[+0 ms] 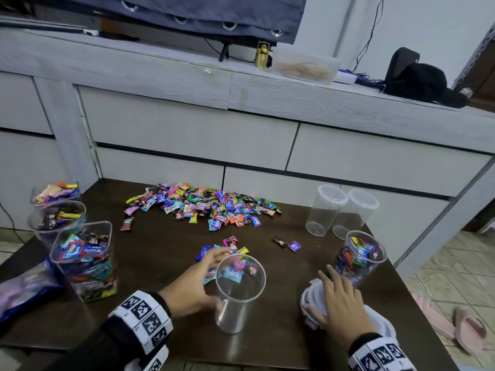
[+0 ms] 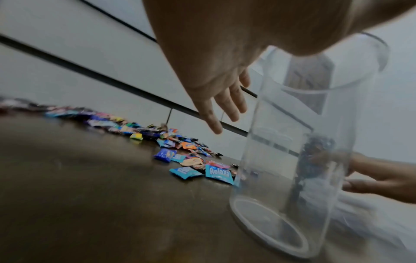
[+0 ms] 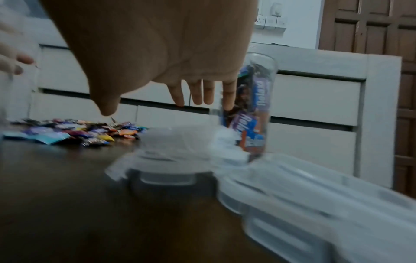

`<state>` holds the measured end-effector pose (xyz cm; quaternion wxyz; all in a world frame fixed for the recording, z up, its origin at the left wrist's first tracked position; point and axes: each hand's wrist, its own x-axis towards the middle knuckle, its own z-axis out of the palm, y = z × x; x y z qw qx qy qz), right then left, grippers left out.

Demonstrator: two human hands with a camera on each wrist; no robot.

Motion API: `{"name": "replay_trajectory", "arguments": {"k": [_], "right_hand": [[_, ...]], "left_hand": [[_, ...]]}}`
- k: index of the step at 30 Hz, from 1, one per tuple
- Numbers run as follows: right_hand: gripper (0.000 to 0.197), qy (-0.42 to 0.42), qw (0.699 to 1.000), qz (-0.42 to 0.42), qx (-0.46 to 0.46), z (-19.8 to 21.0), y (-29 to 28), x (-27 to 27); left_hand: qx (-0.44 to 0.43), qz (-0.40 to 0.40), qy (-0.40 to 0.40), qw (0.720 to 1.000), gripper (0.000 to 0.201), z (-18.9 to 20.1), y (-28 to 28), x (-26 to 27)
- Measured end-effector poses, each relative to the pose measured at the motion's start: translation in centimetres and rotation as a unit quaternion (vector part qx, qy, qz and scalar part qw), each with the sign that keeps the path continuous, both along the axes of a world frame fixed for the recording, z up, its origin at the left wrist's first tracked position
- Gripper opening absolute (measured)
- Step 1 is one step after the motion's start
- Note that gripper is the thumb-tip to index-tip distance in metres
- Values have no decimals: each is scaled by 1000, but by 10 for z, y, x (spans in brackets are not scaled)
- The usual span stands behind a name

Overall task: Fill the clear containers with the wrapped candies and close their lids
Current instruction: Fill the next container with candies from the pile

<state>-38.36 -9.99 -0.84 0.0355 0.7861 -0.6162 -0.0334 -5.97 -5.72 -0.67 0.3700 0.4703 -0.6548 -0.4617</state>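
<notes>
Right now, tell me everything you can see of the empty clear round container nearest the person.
The empty clear round container is a tall cylinder of see-through plastic with an open rim and no lid. It holds nothing; candies show only through its wall. It stands on the dark brown table, tilted away from the person. The left hand lies against its left side, thumb low on the wall, fingers straight.

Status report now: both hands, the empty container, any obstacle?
Left hand open beside empty container. Right hand open over lids. Candies unobstructed.
</notes>
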Motion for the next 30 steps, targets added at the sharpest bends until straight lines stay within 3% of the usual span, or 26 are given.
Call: {"name": "replay_trajectory", "arguments": {"k": [2,3,6,9,13,19,23,30], "right_hand": [[83,-61,997,49,-17,-4,-8,16],[84,-71,994,80,-30,-9,-14,25],[91,-87,993,71,47,-21,-45,58],[98,-139,985,-24,104,-31,-91,84],[107,-185,958,-153,154,-37,-142,103],[109,-167,968,-131,130,-42,-209,124],[110,-138,979,-78,131,-40,-249,145],[111,-112,978,-9,178,-41,-288,189]], "left_hand": [[6,76,39,996,101,-2,-4,7],[8,117,15,993,86,-4,-8,12],[22,225,-184,957,67,-17,-35,31],[61,324,-295,897,64,-23,-70,49],[130,453,-318,823,72,-23,-112,82],[208,544,-344,737,92,-30,-167,126],[205,551,-339,734,97,-50,-202,154],[213,407,-373,806,88,-69,-247,154]]}}
